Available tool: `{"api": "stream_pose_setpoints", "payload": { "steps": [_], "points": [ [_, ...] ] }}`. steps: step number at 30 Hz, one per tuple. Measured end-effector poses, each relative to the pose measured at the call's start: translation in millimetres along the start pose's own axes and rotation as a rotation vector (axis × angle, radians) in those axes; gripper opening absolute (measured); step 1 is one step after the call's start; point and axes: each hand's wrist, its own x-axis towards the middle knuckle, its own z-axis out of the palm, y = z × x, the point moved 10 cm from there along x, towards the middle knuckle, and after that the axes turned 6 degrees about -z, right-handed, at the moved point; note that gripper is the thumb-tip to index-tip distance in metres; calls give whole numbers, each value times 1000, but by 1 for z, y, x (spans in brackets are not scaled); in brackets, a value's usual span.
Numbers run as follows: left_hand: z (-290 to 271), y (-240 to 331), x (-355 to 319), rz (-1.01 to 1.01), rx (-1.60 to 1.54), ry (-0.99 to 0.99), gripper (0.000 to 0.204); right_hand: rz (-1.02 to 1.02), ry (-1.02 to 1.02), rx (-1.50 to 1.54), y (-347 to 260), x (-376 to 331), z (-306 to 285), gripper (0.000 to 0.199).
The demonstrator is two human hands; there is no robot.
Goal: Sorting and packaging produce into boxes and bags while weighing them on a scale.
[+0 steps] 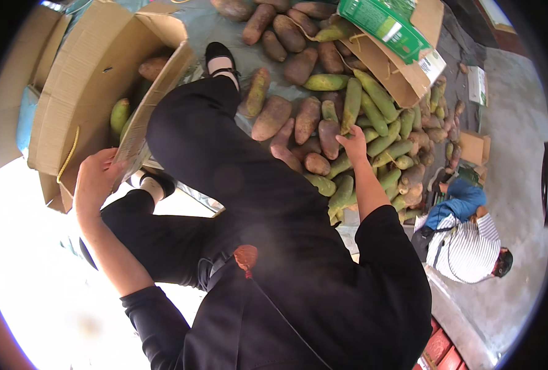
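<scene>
On the left, my left hand (96,180) has its fingers curled over the near edge of an open cardboard box (80,80). Inside that box are a green radish (119,116) and a reddish-brown root (153,67); the box wall hides the rest. My right hand (355,147) reaches into a heap of vegetables, its thumb and fingers pinching the lower end of a long green radish (351,106). That radish still lies among other green radishes (376,94) and thick brownish-red roots (307,118).
An open box with a green printed side (382,28) lies tilted over the far part of the heap. My black shoe (220,58) stands beside the roots. At the right, a person in a striped top (465,250) bends by the heap's edge, near a small cardboard box (473,147).
</scene>
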Motion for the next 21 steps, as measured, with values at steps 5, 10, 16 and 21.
{"api": "stream_pose_setpoints", "payload": {
  "steps": [5, 10, 16, 21],
  "points": [
    [1, -2, 3, 26, 109, 43, 30, -117, 29, -387, -34, 1, 25, 81],
    [-5, -7, -1, 2, 106, 59, 27, 88, -68, -547, -35, 1, 43, 83],
    [-9, -9, -2, 100, 191, 106, 26, 55, -67, -574, -61, -2, 47, 82],
    [-13, -7, -7, 91, 193, 127, 26, -255, 83, -319, -104, -3, 38, 79]
  ]
}}
